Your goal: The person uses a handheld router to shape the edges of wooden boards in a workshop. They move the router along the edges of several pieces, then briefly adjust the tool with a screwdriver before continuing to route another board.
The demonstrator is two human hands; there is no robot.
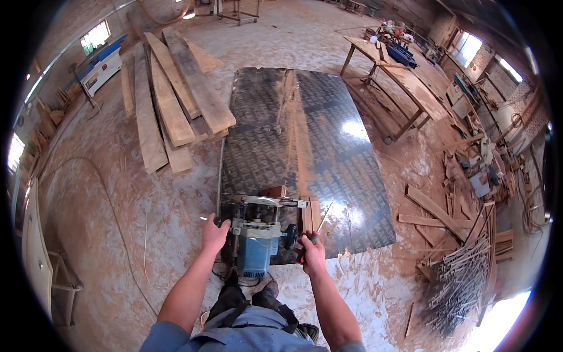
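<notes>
A blue electric plunge router (pixel 256 249) lies at the near edge of a dark, printed board (pixel 258 141), its metal base turned away from me. My left hand (pixel 214 236) is closed around the black side handle on the router's left. In my right hand (pixel 314 255), a screwdriver (pixel 324 217) with a red and black handle points up and away, close to the router's right knob (pixel 291 232). Just beyond that hand, narrow wood strips (pixel 309 216) lie on the board, beside a reddish-brown wood block (pixel 273 191) behind the router base.
A streak of sawdust (pixel 298 141) runs down the board. Long planks (pixel 170 100) are stacked at the far left. A wooden table (pixel 399 73) stands far right, with scrap boards (pixel 437 211) and a heap of thin strips (pixel 460 287) nearer. A cable (pixel 111 205) crosses the floor on the left.
</notes>
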